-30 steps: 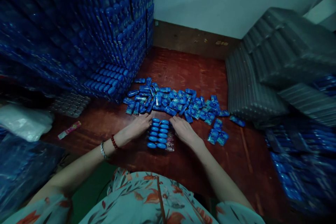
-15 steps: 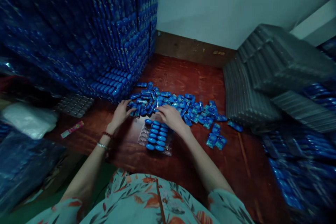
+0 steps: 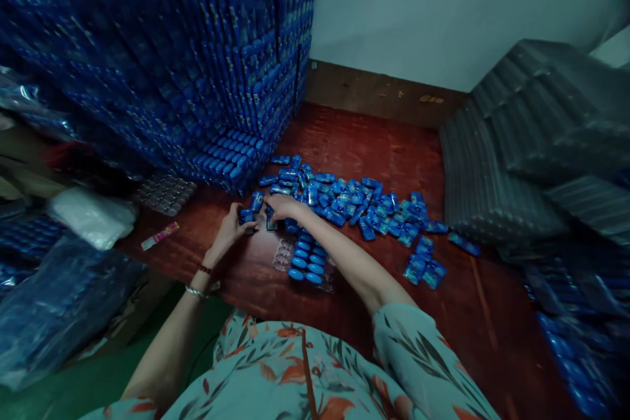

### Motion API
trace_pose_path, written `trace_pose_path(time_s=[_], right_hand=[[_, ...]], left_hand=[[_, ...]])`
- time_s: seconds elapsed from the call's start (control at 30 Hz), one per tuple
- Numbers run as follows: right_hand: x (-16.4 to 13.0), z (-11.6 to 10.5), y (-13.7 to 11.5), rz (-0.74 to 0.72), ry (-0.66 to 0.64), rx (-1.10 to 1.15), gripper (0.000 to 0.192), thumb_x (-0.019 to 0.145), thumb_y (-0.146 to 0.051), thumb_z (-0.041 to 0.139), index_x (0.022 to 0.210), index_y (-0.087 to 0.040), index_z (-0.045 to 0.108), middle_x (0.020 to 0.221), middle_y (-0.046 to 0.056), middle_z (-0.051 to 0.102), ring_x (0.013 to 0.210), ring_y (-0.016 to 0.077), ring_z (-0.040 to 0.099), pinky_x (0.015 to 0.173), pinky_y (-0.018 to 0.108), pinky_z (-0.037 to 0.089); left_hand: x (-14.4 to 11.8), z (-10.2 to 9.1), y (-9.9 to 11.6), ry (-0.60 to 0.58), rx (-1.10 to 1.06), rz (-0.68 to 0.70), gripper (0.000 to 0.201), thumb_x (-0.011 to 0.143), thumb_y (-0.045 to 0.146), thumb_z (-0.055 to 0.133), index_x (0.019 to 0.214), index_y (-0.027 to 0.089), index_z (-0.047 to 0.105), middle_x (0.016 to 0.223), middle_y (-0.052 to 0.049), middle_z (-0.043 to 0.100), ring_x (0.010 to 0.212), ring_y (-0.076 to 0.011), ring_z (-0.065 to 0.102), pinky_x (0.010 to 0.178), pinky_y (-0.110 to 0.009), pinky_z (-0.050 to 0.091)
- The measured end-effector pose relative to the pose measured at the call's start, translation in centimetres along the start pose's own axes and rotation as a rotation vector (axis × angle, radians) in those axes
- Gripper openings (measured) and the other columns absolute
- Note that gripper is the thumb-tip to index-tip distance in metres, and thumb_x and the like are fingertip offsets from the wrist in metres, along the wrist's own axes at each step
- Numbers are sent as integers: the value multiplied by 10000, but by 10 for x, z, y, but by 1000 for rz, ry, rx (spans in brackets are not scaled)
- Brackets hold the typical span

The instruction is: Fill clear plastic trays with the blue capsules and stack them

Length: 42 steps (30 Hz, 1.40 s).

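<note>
My left hand (image 3: 230, 228) is at the near left end of a loose pile, its thumb and fingers closed around a small blue pack (image 3: 247, 215). Reaching across from the right, my right hand (image 3: 285, 207) pinches another small blue pack (image 3: 270, 219) close beside it. Below my right forearm lies a clear plastic tray (image 3: 282, 256), its middle rows filled with glossy blue oval pieces (image 3: 302, 254). The forearm hides part of this tray. The pile of blue packs (image 3: 352, 197) spreads to the right behind my hands.
Tall stacks of filled blue trays (image 3: 246, 46) rise at the left, and stacked grey trays (image 3: 472, 164) stand at the right. A clear tray (image 3: 167, 194), a white plastic bag (image 3: 93, 216) and a pink strip (image 3: 160, 236) lie on the left of the red table (image 3: 344, 128).
My right hand has moved left, off the tray's far end to beside my left hand. My left hand has drawn a blue pack nearer. The view has shifted slightly.
</note>
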State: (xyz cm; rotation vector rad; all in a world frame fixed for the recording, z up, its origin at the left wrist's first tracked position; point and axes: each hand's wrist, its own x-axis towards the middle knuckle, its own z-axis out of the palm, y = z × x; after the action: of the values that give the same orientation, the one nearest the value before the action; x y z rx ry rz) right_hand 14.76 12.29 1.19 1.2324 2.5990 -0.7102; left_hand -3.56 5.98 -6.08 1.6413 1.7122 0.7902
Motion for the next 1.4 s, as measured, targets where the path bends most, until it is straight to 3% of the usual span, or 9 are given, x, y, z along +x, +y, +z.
trace_pose_path(time_s=[0.1, 0.2, 0.33, 0.43, 0.6, 0.77, 0.93, 1.13, 1.4], right_hand=[[-23, -9, 5, -47, 122, 74, 451, 807, -288, 636, 1214, -151, 499, 1170, 102, 611, 1089, 220, 555, 868, 291, 435], [-70, -18, 17, -116, 443, 327, 377, 889, -259, 495, 1259, -186, 498, 1247, 67, 584, 1147, 182, 523, 946, 298, 392], [-157, -6, 35, 190, 779, 756, 274, 831, -379, 551, 943, -168, 684, 949, 48, 696, 878, 186, 631, 806, 308, 472], [-216, 24, 41, 418, 718, 1079, 355, 748, -431, 629, 984, -168, 657, 651, -9, 640, 554, 135, 575, 547, 263, 472], [-249, 83, 37, 487, 548, 1287, 556, 637, -397, 718, 1115, -155, 573, 596, -30, 609, 493, 130, 570, 507, 262, 489], [-226, 114, 28, 675, 711, 764, 361, 863, -463, 457, 1033, -165, 571, 619, 10, 623, 498, 158, 586, 478, 251, 438], [-215, 104, 14, 720, 365, 13, 233, 953, -314, 366, 1045, -182, 535, 938, 89, 667, 796, 189, 660, 573, 229, 408], [-209, 81, 7, 659, 103, -227, 239, 943, -161, 308, 1101, -160, 487, 911, 127, 642, 825, 219, 663, 602, 260, 440], [-201, 65, 7, 625, 48, -310, 254, 921, -99, 305, 1065, -125, 513, 862, 158, 650, 784, 225, 667, 597, 266, 450]], left_hand=[[-16, 2, -1, 142, -161, -56, 484, 715, 427, 604, 1100, 179, 447, 911, -39, 583, 776, -161, 582, 716, -299, 478], [-36, 1, -2, 158, -208, -41, 461, 767, 445, 540, 1147, 186, 507, 1003, -65, 588, 894, -184, 581, 820, -343, 468], [-62, -3, -3, 130, -215, -53, 411, 770, 484, 544, 1015, 166, 632, 1039, -90, 605, 1011, -232, 549, 927, -390, 419], [-75, -3, 2, 1, -322, -129, 493, 716, 482, 637, 1097, 169, 617, 1083, -85, 600, 1001, -227, 570, 898, -372, 451], [-76, 0, 18, -206, -384, -102, 639, 615, 429, 748, 1185, 191, 582, 1141, -76, 545, 937, -210, 607, 788, -335, 516], [-69, 4, 40, -134, -169, 180, 371, 746, 405, 652, 1053, 198, 638, 1024, -54, 594, 971, -208, 582, 855, -350, 491], [-69, 13, 59, -110, -25, 378, 199, 882, 299, 504, 1004, 173, 599, 900, -50, 612, 810, -158, 596, 730, -282, 507], [-62, 30, 57, -102, 61, 550, 197, 895, 184, 465, 1078, 184, 539, 997, -66, 601, 886, -155, 590, 781, -296, 506], [-49, 28, 57, -223, 215, 679, 198, 909, 186, 449, 1100, 179, 500, 967, -60, 577, 827, -151, 593, 739, -281, 501]])
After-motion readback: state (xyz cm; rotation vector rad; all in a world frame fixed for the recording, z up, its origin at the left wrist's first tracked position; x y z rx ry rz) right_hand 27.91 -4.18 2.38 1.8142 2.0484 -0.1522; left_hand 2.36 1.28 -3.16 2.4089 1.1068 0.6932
